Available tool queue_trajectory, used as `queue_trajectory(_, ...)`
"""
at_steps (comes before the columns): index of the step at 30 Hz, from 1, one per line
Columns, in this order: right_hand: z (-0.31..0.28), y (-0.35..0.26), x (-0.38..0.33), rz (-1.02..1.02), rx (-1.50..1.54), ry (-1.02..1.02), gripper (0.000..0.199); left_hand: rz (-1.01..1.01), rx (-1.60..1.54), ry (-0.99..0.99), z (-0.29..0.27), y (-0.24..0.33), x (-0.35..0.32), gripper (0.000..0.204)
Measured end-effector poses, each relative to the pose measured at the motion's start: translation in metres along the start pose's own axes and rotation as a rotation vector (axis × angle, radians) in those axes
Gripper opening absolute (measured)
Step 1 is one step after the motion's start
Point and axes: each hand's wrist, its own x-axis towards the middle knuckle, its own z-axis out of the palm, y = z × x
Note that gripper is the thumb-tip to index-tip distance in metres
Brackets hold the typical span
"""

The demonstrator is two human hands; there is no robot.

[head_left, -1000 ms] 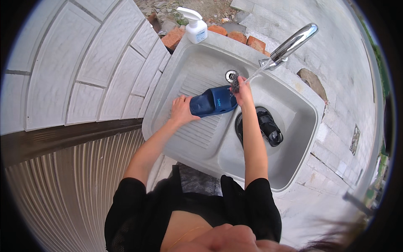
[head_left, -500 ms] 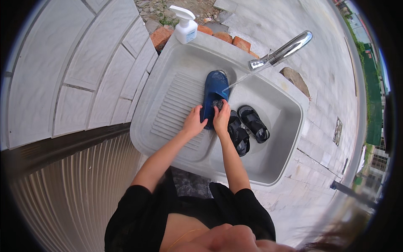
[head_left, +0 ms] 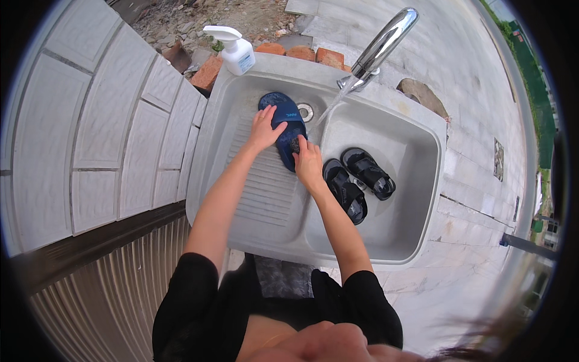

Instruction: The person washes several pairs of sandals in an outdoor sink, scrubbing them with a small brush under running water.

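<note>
A blue slide slipper [head_left: 294, 113] lies tilted on the ridged left side of the grey sink [head_left: 259, 196], toe pointing away from me. My left hand [head_left: 262, 133] grips it by the left edge and strap. Closed on a dark, mesh-like scouring pad [head_left: 295, 145], my right hand [head_left: 309, 163] presses it against the insole, just below the strap; the fingers partly cover the pad. A pair of black sandals, one nearer [head_left: 345, 196] and one farther [head_left: 368, 172], rests in the right basin beside my right wrist.
Water runs from a chrome faucet [head_left: 386, 45] at the sink's back edge, right of the slipper. A white pump bottle [head_left: 237, 57] stands on the back left corner. Several bricks [head_left: 329, 58] lie behind the sink. A pale tiled wall [head_left: 99, 145] rises close on the left.
The slipper has shifted left, out of the water stream, and turned so its toe leans left. My left hand has moved up to the strap; my right hand keeps the pad on the insole.
</note>
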Motion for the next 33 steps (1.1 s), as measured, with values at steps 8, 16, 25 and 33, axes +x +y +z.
queue_trajectory(8, 0.014, 0.001, -0.001, 0.059, 0.34, 0.259, 0.05, -0.194, 0.103, -0.259, -0.017, 0.011, -0.003, 0.03)
queue_trajectory(16, 0.029, 0.008, 0.034, -0.252, 0.238, 0.008, 0.026, -0.074, -0.017, -0.337, 0.01, -0.064, 0.009, 0.041)
queue_trajectory(25, 0.022, -0.018, -0.002, -0.033, 0.33, 0.236, 0.032, -0.192, -0.139, -0.282, 0.015, -0.073, 0.012, 0.043)
queue_trajectory(33, 0.034, -0.006, 0.042, -0.125, 0.089, -0.057, 0.017, -0.257, -0.066, -0.293, 0.021, -0.071, 0.013, 0.047)
